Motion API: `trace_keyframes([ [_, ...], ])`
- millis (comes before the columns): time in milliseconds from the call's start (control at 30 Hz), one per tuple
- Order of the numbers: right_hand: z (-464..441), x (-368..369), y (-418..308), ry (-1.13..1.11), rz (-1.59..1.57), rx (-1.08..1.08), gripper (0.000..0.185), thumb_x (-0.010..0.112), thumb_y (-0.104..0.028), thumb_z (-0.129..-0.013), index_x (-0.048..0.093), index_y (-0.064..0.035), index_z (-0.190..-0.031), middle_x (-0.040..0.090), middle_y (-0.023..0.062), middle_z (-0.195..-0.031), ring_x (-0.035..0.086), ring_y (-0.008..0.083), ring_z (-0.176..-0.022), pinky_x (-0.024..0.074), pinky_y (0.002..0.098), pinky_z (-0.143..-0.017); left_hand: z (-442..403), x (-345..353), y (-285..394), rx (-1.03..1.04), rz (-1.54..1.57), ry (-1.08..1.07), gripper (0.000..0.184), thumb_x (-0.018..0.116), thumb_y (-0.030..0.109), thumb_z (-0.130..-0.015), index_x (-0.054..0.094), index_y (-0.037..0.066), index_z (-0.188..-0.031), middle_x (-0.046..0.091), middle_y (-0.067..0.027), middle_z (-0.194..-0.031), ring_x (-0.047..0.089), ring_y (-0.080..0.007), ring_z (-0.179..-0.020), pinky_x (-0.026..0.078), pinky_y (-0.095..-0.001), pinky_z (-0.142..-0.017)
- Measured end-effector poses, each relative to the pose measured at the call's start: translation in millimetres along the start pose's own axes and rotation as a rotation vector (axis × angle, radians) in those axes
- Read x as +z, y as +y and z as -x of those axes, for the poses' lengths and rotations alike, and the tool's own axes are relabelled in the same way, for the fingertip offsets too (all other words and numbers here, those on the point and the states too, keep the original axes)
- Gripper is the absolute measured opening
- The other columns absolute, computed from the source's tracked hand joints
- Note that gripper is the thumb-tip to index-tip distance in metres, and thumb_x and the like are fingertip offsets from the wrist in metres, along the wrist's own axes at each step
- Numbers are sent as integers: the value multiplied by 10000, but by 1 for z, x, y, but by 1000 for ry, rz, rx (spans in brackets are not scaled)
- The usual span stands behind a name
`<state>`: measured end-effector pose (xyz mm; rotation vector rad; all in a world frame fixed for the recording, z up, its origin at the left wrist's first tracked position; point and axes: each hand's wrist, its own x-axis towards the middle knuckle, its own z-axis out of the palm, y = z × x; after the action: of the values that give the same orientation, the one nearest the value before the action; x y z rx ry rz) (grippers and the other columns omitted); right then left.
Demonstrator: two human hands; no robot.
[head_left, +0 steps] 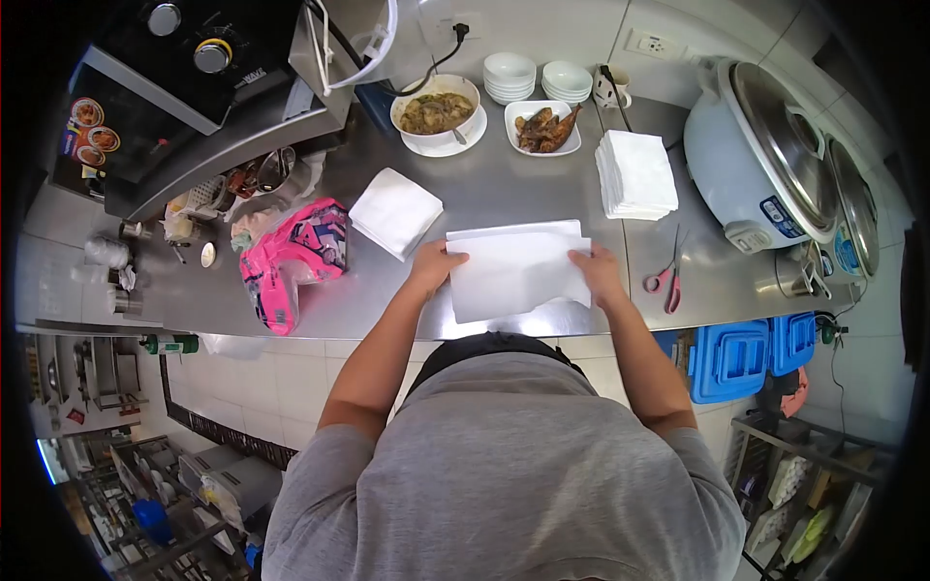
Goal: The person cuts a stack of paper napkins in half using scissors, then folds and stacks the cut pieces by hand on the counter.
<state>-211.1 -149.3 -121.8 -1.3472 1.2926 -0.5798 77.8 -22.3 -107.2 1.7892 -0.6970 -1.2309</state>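
White paper sheets [518,271], loosely layered, lie at the front of the steel counter. My left hand [438,266] pinches their left edge, thumb on top. At the right edge my right hand [599,269] grips them the same way. A folded white stack [395,213] rests to the left, beyond my left hand. Farther back on the right is a thicker pile of white napkins [636,174]. Red-handled scissors [665,281] lie just right of my right hand. A pink plastic package [295,257] sits on the left.
Behind the sheets are a bowl of stew [436,111] on a plate, a dish of fried food [544,131] and stacked white bowls [510,76]. A large rice cooker [756,155] stands at the right, a black oven [184,68] at the upper left. Blue bins [731,361] are below the counter.
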Motion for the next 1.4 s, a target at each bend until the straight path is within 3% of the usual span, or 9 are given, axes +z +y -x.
trace_keyframes([
  [233,-19,8,7,192,233,-182,292,713,-249,-769,656,22,-864,620,129,-686,589,237,-609,459,369,-590,-15,5,-23,114,-166,175,265,704,176,-794,661,-31,-954,679,-109,-812,628,-184,-671,482,-315,-627],
  [333,-27,10,9,219,311,-200,259,719,-225,-773,633,20,-776,567,61,-621,506,147,-568,414,337,-541,-22,5,-30,154,-224,209,274,711,221,-787,661,-19,-909,671,-109,-766,623,-197,-649,477,-328,-612],
  [433,-31,11,13,224,356,-180,309,725,-267,-747,632,18,-821,611,161,-683,590,285,-625,452,390,-597,-28,4,-36,172,-278,229,286,718,257,-774,644,-11,-841,645,-118,-703,609,-222,-619,464,-348,-590],
  [633,-29,13,12,283,411,-266,318,736,-268,-731,629,20,-813,609,162,-676,588,300,-616,451,394,-593,-28,5,-39,241,-346,297,326,723,283,-762,592,-14,-745,596,-148,-638,577,-273,-576,436,-384,-563],
  [733,-24,13,2,235,452,-175,307,724,-253,-753,627,19,-859,628,172,-747,603,314,-676,467,394,-632,-26,6,-36,249,-404,304,324,728,290,-758,596,-4,-792,596,-140,-645,580,-284,-584,448,-392,-575],
  [867,-13,29,-2,368,604,-520,328,699,-241,-789,603,-14,-1007,621,163,-1001,587,323,-905,454,429,-800,20,13,25,286,-694,403,346,744,248,-757,613,34,-996,639,-97,-820,621,-257,-758,488,-377,-703],
  [933,17,41,-31,287,719,-748,393,689,-242,-802,577,-37,-1118,578,158,-1167,543,329,-1071,415,464,-913,19,0,32,549,-786,543,387,755,244,-737,599,50,-1034,617,-109,-928,585,-298,-894,468,-406,-790],
  [1067,43,75,-9,-257,966,-850,649,618,-440,-840,435,-113,-1369,368,157,-1444,285,350,-1369,191,557,-1111,-2,-38,22,524,-865,575,418,765,204,-708,594,56,-1060,536,-122,-1167,484,-328,-1114,410,-426,-921],
  [1400,50,75,-9,-252,947,-874,642,593,-474,-851,441,-143,-1379,331,137,-1477,282,338,-1375,187,540,-1119,-35,-85,-6,631,-667,532,111,700,121,-764,674,24,-811,663,-143,-856,622,-318,-827,497,-393,-775],
])
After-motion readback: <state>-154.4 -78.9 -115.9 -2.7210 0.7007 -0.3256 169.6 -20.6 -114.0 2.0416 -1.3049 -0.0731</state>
